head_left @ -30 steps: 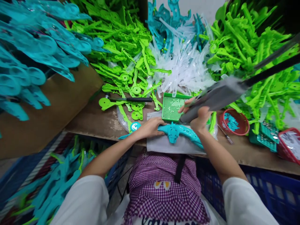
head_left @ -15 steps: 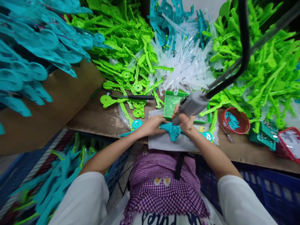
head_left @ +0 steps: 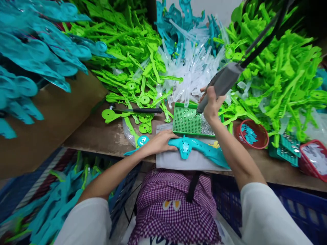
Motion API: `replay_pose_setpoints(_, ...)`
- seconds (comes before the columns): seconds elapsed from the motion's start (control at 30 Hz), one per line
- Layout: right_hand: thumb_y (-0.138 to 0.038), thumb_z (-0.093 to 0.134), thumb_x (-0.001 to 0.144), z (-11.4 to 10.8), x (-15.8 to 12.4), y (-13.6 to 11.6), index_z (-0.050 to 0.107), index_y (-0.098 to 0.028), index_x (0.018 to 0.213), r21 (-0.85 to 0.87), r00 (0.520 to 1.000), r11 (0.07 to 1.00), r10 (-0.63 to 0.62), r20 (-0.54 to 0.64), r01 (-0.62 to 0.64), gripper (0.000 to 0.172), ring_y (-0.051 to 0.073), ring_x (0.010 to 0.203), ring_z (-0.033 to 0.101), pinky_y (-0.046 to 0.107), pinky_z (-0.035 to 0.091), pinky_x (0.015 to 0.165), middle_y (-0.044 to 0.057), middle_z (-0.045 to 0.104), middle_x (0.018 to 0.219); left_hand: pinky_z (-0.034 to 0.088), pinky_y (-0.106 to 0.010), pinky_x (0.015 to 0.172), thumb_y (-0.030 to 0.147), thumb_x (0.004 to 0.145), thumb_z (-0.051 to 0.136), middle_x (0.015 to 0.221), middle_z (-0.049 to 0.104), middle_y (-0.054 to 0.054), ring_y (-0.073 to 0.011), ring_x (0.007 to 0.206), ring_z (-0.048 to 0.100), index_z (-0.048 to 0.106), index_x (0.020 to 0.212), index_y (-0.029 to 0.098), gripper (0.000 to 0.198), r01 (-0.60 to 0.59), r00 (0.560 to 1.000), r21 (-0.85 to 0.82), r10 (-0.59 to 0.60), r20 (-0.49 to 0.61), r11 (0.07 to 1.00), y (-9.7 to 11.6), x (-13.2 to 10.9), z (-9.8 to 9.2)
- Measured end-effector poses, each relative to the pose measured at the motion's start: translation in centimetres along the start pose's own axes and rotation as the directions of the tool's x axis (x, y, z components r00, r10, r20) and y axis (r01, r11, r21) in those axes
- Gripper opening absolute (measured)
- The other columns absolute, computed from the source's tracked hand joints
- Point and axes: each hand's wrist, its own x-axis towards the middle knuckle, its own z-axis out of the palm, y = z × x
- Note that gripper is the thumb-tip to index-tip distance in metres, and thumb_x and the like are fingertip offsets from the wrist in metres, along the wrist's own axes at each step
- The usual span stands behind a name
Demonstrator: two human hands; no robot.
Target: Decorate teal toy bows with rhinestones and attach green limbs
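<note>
My left hand (head_left: 158, 142) lies on a long teal plastic toy part (head_left: 199, 149), pressing its left end onto a grey cloth (head_left: 176, 161) at the bench's near edge. My right hand (head_left: 211, 103) grips a grey powered screwdriver (head_left: 222, 83) with a black cable, tip down over the green perforated screw tray (head_left: 187, 122), which holds small silver screws at its right side.
Heaps of green (head_left: 276, 71), teal (head_left: 38, 58) and clear plastic parts (head_left: 196, 68) ring the bench. A black-handled tool (head_left: 138, 110) lies at left. Red baskets (head_left: 252, 134) and a teal tray (head_left: 286, 149) sit at right. Blue crates stand below.
My right hand lifted the screwdriver off the teal part and moved it up and back to the screw tray. My left hand stayed on the part.
</note>
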Motion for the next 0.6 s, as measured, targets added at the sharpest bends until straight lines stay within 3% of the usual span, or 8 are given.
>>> replay_pose_setpoints(0.2,-0.067,0.054,0.075,0.3,0.3,2.4,0.061,-0.02,0.072,0.025,1.0,1.0,0.002,0.01,-0.002,0.048,0.008,0.043,0.05,0.023,0.041,0.042,-0.005,0.051,0.055,0.045,-0.035,0.085,0.047,0.078,0.071,0.105,0.064,-0.008,-0.0235,0.099,0.06,0.063,0.119,0.02,0.049,0.006,1.0,-0.024,-0.006,0.011,1.0,0.1,0.0,-0.1)
replay_pose_setpoints(0.6,-0.068,0.055,0.074,-0.2,0.0,3.4,0.06,-0.022,0.072,0.012,1.0,1.0,0.006,-0.005,-0.006,0.047,0.01,0.046,0.052,0.025,0.044,0.045,-0.005,0.05,0.055,0.044,-0.034,0.085,0.049,0.079,0.069,0.104,0.064,-0.008,-0.0231,0.099,0.059,0.063,0.121,0.02,0.05,0.014,1.0,-0.042,-0.014,0.015,0.999,0.1,0.0,-0.1)
